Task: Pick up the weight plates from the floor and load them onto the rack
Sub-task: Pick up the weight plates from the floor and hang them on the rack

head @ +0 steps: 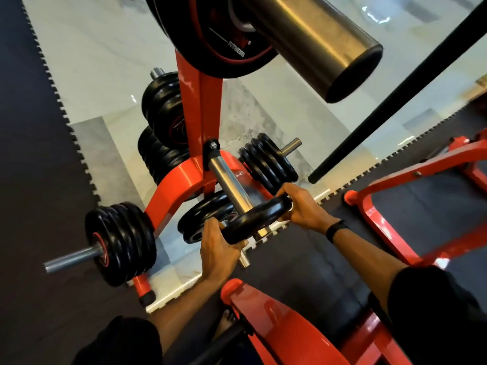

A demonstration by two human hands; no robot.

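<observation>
From the head camera, both hands hold a small round black weight plate (257, 219) on the end of a bare chrome peg (229, 183) jutting from the red steel rack (203, 106). The left hand (220, 250) curls its fingers around the plate's near-left rim; the right hand (300, 206), a black band (337, 230) at its wrist, clasps the far-right rim. Just behind, black plates (203, 219) sit on a lower peg. More black plates (120, 243) fill the rack's left peg above the white marble floor (105, 61).

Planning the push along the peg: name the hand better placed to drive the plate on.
Left hand: it grips the weight plate on its near edge; the right hand holds the far rim.
</observation>
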